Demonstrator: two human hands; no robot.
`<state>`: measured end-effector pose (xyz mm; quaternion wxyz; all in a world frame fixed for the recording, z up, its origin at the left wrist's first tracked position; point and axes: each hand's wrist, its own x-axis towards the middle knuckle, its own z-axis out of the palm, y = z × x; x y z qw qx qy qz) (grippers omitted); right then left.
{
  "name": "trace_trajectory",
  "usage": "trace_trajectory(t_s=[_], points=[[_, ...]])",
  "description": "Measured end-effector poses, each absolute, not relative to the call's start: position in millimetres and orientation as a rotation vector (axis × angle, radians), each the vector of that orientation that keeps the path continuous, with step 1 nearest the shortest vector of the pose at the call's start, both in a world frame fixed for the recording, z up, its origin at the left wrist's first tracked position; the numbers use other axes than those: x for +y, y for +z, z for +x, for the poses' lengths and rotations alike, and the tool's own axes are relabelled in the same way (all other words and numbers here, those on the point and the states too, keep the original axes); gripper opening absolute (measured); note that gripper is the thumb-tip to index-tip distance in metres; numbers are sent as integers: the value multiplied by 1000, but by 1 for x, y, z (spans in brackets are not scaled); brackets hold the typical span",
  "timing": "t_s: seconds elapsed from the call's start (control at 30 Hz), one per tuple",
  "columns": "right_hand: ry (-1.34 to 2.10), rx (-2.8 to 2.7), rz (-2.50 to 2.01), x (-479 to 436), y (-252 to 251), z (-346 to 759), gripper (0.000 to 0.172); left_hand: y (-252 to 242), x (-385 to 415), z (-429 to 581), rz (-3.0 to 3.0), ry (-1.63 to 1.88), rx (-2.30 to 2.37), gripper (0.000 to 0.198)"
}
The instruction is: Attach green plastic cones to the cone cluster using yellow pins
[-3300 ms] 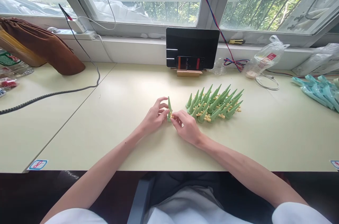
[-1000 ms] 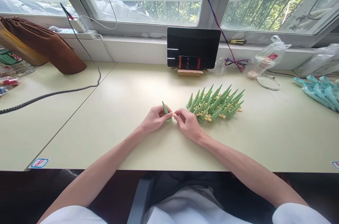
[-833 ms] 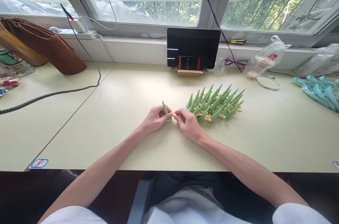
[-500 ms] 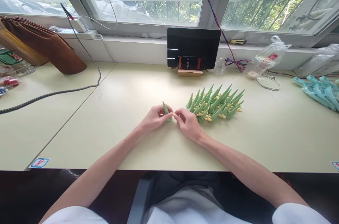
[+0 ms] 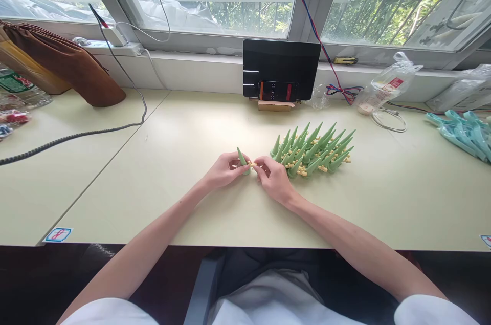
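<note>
Between the fingers of my left hand [image 5: 226, 170] stands a green pointed cone piece [image 5: 241, 157], its tip leaning a little left. A small pale yellow peg piece [image 5: 252, 164] sticks out at the cone's right side. My right hand [image 5: 273, 177] pinches the yellow piece's right end with thumb and forefinger. Just beyond the right hand lies a cluster of similar green cones [image 5: 314, 148] with yellow pieces among them, in slanting rows. How the yellow piece joins the cone is hidden by my fingers.
A tablet [image 5: 282, 66] with a phone [image 5: 276, 91] showing a timer leans at the back. A black cable [image 5: 76, 136] crosses the left side. A brown pouch [image 5: 88, 74] lies at the left, light-blue plastic pieces [image 5: 460, 133] at the right, a plastic bag [image 5: 387, 87] behind.
Slightly more of the yellow piece shows between my hands. Both hands otherwise keep nearly the same place and grip.
</note>
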<state>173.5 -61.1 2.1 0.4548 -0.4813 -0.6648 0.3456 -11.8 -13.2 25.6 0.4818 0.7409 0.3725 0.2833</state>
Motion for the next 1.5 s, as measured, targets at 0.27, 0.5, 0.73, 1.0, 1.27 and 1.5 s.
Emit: trace_trajectory(t_s=[0.27, 0.5, 0.73, 1.0, 1.27, 1.5], points=[[865, -1641, -1186, -61, 2, 174, 19, 25, -12, -12, 1792, 697, 900, 28], [860, -1657, -1185, -61, 3, 173, 19, 23, -11, -13, 1783, 666, 919, 29], [839, -1680, -1200, -61, 2, 173, 23, 22, -11, -14, 1769, 645, 912, 29], [826, -1677, -1230, -60, 2, 173, 26, 26, -13, -13, 1739, 658, 884, 26], [792, -1683, -1237, -61, 3, 173, 34, 30, -15, -11, 1713, 679, 845, 21], [755, -1707, -1237, -60, 0, 173, 42, 34, -17, -10, 1671, 675, 828, 24]])
